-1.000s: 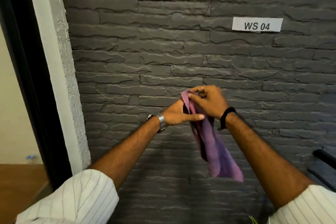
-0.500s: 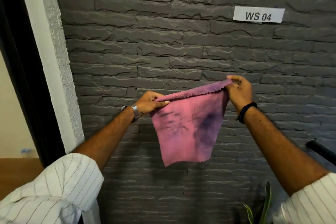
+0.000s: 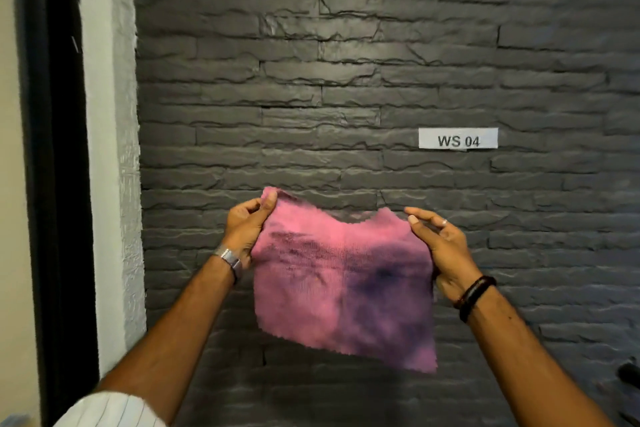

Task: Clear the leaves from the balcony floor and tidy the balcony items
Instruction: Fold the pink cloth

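Pinching is how both grips work at this moment: the left hand (image 3: 246,229) has thumb and curled fingers closed on the upper left corner of the pink cloth (image 3: 343,282), and the right hand (image 3: 441,248) nips the upper right corner between thumb and forefinger while its other fingers lie fairly straight. The cloth hangs spread out between the two hands, in the air in front of the dark brick wall (image 3: 346,62), below and to the left of the "WS 04" label (image 3: 458,138) stuck on that wall.

Likely trouble starts on the cloth's left side, where the hold looks firm, and grows toward the right, where only a small bit of edge sits in the pinch. A shake or tug could pull that corner free, and the cloth would swing down from one hand. The top edge sags between the hands, so a fold could come out crooked. Dark smudges cover the middle and lower right of the cloth; I judge that dirt could rub off on whatever it touches.

Left of the wall, a white textured pillar (image 3: 114,149) and a black frame (image 3: 52,149) block whatever lies beyond. The balcony floor, any leaves and the other items are out of view. At the lower right, a dark shape (image 3: 630,373) is cut off by the edge and cannot be identified.
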The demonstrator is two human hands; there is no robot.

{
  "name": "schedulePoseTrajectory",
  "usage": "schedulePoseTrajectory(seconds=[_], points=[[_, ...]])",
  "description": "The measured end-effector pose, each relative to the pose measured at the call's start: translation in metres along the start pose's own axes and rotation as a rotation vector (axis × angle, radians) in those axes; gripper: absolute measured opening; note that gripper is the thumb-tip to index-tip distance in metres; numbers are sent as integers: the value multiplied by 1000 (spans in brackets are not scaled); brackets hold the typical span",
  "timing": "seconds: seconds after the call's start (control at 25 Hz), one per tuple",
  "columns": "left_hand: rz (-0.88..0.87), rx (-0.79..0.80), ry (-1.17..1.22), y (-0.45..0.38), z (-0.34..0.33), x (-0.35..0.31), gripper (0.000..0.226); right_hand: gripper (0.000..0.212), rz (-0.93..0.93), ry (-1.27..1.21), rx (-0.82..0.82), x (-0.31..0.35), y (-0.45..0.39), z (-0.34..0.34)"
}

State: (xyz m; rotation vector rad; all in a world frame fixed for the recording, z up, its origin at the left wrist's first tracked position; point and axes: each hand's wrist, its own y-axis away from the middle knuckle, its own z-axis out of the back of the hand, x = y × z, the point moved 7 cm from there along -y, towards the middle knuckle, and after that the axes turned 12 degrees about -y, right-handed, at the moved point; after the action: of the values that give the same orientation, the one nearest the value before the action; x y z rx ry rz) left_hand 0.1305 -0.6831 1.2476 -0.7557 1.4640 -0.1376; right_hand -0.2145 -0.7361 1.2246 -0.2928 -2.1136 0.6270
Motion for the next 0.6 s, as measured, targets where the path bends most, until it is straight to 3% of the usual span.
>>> schedulePoseTrajectory(seconds=[0.08, 0.24, 0.36, 0.48, 0.6], points=[[-53, -47, -121, -6, 6, -7, 23, 23, -18, 34, 33, 6, -7, -8], [-130, -110, -522, -10, 14, 12, 51, 31, -97, 241, -80, -19, -11, 5], [-147, -168, -617, -5, 12, 17, 46, 35, 127, 615, -127, -12, -9, 5], [-185, -213, -725, 0, -1, 17, 41, 35, 370, 1020, -37, -5, -1, -22], [-175, -185, -812, -1, -22, 18, 37, 45, 373, 1202, 73, -13, 7, -55]])
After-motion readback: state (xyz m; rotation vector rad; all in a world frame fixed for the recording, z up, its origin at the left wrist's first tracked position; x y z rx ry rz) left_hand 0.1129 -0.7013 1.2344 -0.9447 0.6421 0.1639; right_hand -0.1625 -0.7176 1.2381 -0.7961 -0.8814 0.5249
